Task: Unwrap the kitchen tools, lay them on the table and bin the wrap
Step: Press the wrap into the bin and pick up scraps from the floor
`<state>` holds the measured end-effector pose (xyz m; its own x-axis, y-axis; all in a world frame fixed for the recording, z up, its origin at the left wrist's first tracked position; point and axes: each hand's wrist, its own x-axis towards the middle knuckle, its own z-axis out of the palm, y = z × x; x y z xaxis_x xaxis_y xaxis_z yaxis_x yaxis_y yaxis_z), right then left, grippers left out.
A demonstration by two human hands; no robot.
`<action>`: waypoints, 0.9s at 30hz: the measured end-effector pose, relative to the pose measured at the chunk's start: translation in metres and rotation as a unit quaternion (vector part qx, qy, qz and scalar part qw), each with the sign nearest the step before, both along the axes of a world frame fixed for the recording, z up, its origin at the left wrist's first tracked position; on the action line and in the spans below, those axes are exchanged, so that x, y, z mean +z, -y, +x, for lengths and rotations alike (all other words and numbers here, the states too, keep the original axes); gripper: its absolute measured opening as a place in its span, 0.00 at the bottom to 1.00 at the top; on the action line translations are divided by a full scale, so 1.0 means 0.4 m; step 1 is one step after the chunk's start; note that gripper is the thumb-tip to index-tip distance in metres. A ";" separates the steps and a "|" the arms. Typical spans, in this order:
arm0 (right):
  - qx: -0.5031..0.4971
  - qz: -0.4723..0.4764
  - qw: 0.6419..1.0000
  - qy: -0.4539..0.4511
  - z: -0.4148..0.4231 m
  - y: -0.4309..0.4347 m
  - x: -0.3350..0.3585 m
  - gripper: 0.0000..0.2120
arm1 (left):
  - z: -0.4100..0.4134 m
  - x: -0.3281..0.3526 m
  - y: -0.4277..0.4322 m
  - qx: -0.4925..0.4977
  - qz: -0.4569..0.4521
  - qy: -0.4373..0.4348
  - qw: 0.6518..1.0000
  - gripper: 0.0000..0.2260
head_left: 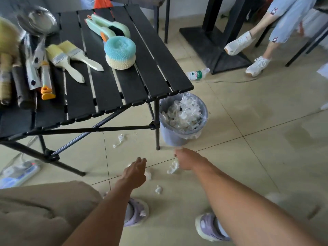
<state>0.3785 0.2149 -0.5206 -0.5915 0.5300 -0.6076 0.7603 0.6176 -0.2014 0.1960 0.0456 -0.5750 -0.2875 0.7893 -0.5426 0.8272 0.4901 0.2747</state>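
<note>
Unwrapped tools lie on the black slatted table: a steel ladle, two pastry brushes, a stacked blue and yellow scrubber, green-handled brushes and several handled tools at the left edge. A grey bin beside the table leg is full of clear plastic wrap. Both arms reach down to the floor in front of the bin. My right hand grips a wrap scrap. My left hand has relaxed fingers next to another scrap.
More wrap scraps lie on the tiled floor. A water bottle lies beyond the table. Another person's legs and a black table base stand at the back right. A power strip lies under the table.
</note>
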 end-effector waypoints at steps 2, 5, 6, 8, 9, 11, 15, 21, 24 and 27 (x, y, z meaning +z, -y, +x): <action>0.002 -0.009 1.000 0.004 -0.014 0.013 -0.038 0.19 | 0.001 -0.031 0.019 0.003 -0.015 -0.017 1.000 0.24; 0.008 -0.006 1.000 0.008 -0.027 0.029 -0.100 0.21 | 0.002 -0.074 0.021 0.020 0.030 -0.052 0.998 0.29; 0.013 -0.001 1.000 0.011 -0.030 0.033 -0.117 0.21 | 0.005 -0.090 0.020 0.022 0.016 -0.053 0.998 0.31; 0.021 0.004 1.000 0.021 -0.036 0.038 -0.159 0.20 | 0.010 -0.134 0.015 0.025 -0.052 -0.030 0.998 0.35; 0.022 0.005 0.999 0.024 -0.038 0.040 -0.180 0.18 | 0.011 -0.153 0.012 0.031 -0.079 -0.021 0.996 0.38; 0.024 0.007 0.999 0.023 -0.039 0.041 -0.211 0.16 | 0.019 -0.178 0.006 0.040 -0.110 -0.029 0.993 0.40; 0.025 -0.015 0.999 0.034 -0.038 0.027 -0.267 0.20 | 0.043 -0.211 -0.011 0.100 -0.120 -0.052 0.986 0.33; 0.035 0.007 0.999 0.026 -0.023 0.046 -0.313 0.15 | 0.055 -0.217 0.004 0.149 -0.058 -0.084 0.984 0.14; 0.012 0.004 1.000 0.023 -0.022 0.052 -0.316 0.12 | 0.049 -0.214 0.012 0.175 -0.040 -0.071 0.981 0.16; -0.020 -0.024 0.999 0.012 -0.021 0.049 -0.292 0.12 | 0.052 -0.196 0.002 0.179 -0.030 -0.081 0.980 0.15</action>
<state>0.3701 0.1953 -0.6375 -0.5556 0.5219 -0.6472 0.7887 0.5773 -0.2115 0.2166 0.0446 -0.6535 -0.6259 0.5904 -0.5097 0.6302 0.7678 0.1154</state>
